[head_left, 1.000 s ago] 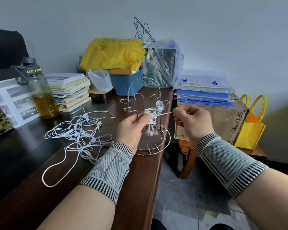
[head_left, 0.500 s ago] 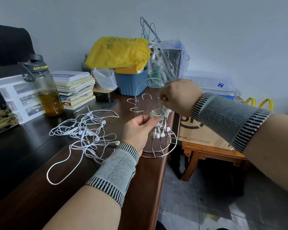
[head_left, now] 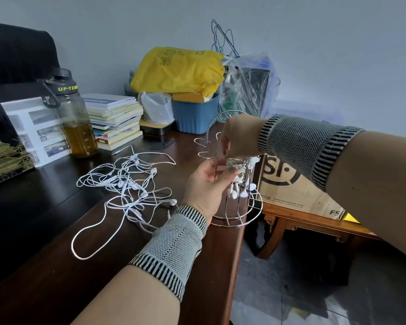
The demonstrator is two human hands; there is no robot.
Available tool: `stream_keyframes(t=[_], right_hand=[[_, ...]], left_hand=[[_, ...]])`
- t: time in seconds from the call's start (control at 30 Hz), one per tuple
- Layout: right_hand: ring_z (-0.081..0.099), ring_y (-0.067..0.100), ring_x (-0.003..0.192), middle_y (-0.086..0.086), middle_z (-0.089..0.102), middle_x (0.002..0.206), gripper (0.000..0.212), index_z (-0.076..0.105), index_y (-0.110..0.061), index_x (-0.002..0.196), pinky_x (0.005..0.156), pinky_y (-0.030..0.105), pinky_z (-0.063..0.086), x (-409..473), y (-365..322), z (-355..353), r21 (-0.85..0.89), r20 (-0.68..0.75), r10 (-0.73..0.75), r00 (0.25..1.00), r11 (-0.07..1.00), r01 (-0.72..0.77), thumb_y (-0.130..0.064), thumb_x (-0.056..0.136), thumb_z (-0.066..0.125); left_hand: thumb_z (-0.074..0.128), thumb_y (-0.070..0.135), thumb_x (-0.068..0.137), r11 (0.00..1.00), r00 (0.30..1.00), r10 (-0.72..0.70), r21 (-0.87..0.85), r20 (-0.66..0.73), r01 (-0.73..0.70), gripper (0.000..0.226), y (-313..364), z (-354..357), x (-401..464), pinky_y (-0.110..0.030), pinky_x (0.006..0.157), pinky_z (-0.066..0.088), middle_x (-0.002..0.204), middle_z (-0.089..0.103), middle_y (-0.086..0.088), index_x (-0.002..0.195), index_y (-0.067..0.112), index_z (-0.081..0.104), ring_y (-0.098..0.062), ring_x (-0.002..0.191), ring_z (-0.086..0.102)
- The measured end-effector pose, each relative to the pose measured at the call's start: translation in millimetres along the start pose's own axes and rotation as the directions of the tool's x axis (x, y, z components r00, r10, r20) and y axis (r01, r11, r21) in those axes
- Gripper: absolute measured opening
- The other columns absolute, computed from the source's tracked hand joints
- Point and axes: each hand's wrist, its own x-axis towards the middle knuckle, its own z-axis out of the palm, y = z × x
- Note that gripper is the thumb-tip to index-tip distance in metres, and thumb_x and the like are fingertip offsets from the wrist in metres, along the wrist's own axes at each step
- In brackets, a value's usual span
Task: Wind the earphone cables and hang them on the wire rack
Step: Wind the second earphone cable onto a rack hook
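A chrome wire rack [head_left: 236, 220] stands at the right edge of the dark wooden desk [head_left: 56, 266]. A wound white earphone coil [head_left: 236, 163] sits at the rack's hooks, its earbuds [head_left: 238, 192] dangling below inside the rack. My left hand [head_left: 208, 186] pinches the coil from the left. My right hand [head_left: 240, 137] reaches in from the right above the coil, fingers curled down onto its cable. A tangle of several loose white earphones [head_left: 127, 186] lies on the desk to the left.
A bottle of amber liquid [head_left: 76, 118], a stack of books [head_left: 114, 120], a blue bin [head_left: 195, 116] under a yellow bag [head_left: 178, 69] and clear plastic bags [head_left: 249, 83] line the desk's back. An SF Express cardboard box [head_left: 295, 191] sits on a low wooden stand to the right.
My right hand swung from the right of the coil, where it pulled a cable end taut, up and over the rack, then down onto the coil. My left hand kept holding the coil.
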Motion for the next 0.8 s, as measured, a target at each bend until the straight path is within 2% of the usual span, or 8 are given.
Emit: stream_keyframes(t=[0.1,0.2,0.3,0.43,0.53,0.6,0.7,0.8], right_hand=[[0.061,0.016,0.089,0.000,0.063,0.100,0.026,0.070,-0.015,0.110,0.081,0.026,0.053,2.8,0.8,1.8,-0.062,0.023,0.007,1.000,0.998,-0.005,-0.026,0.096,0.050],[0.063,0.017,0.094,0.001,0.066,0.105,0.027,0.070,-0.016,0.111,0.086,0.029,0.053,4.7,3.2,2.5,-0.062,0.003,-0.008,1.000,0.998,0.008,-0.026,0.096,0.050],[0.062,0.015,0.089,-0.003,0.067,0.097,0.022,0.071,-0.020,0.107,0.084,0.029,0.054,3.6,7.3,2.4,0.007,-0.054,-0.017,0.998,1.000,0.017,-0.030,0.092,0.059],[0.066,0.019,0.085,0.004,0.072,0.092,0.021,0.074,-0.014,0.098,0.083,0.035,0.055,-8.9,19.2,0.4,0.183,-0.214,0.056,0.975,0.983,-0.017,-0.031,0.089,0.065],[0.064,0.022,0.075,0.009,0.071,0.081,0.023,0.074,-0.009,0.091,0.069,0.028,0.051,-28.4,28.8,0.6,0.283,-0.342,0.116,0.933,0.959,-0.016,-0.030,0.089,0.064],[0.061,0.013,0.064,0.008,0.068,0.072,0.023,0.074,-0.008,0.086,0.059,0.022,0.045,-44.6,36.2,3.9,0.329,-0.390,0.143,0.910,0.944,-0.007,-0.029,0.088,0.066],[0.051,0.001,0.048,-0.001,0.064,0.060,0.016,0.076,-0.015,0.080,0.046,0.007,0.037,-63.0,48.1,10.3,0.461,-0.336,0.191,0.922,0.887,-0.016,-0.030,0.083,0.071],[0.053,0.004,0.053,-0.005,0.066,0.064,0.010,0.077,-0.019,0.084,0.054,0.013,0.042,-66.8,55.5,15.9,0.545,-0.259,0.238,0.936,0.836,-0.062,-0.027,0.082,0.072]], left_hand=[[0.071,0.014,0.085,1.000,1.000,0.020,0.008,0.006,-0.020,0.021,-0.4,0.6,-0.5,-0.004,0.057,0.042,0.081,0.070,0.015,0.105,0.014,0.064,0.013,0.071,0.062],[0.070,0.011,0.086,1.000,1.000,0.020,0.005,0.022,-0.020,0.015,0.6,0.5,0.6,-0.004,0.058,0.043,0.078,0.070,0.016,0.099,0.016,0.064,0.013,0.070,0.062],[0.069,0.007,0.086,1.000,0.999,0.021,0.005,0.025,-0.021,0.013,0.6,0.4,1.8,-0.005,0.056,0.042,0.074,0.070,0.016,0.094,0.017,0.065,0.012,0.069,0.062],[0.071,0.010,0.085,1.000,1.000,0.021,0.023,0.017,-0.021,0.011,-0.8,-0.4,2.3,-0.005,0.055,0.041,0.078,0.070,0.013,0.089,0.019,0.066,0.010,0.068,0.062],[0.071,0.011,0.085,0.999,1.000,0.018,0.038,0.002,-0.018,0.011,-2.2,-0.6,3.5,-0.006,0.055,0.041,0.082,0.070,0.010,0.090,0.020,0.066,0.009,0.068,0.062],[0.071,0.011,0.085,0.999,1.000,0.016,0.043,-0.003,-0.015,0.011,-2.3,-0.6,3.9,-0.006,0.055,0.041,0.084,0.069,0.009,0.090,0.020,0.066,0.009,0.068,0.062],[0.070,0.009,0.086,0.999,1.000,0.016,0.042,-0.014,-0.015,0.012,-1.9,-0.3,2.9,-0.006,0.054,0.041,0.083,0.068,0.008,0.089,0.020,0.066,0.010,0.065,0.061],[0.070,0.008,0.086,0.999,1.000,0.014,0.038,-0.028,-0.013,0.012,-0.9,1.0,1.2,-0.006,0.053,0.041,0.079,0.067,0.009,0.089,0.019,0.066,0.009,0.062,0.060]])
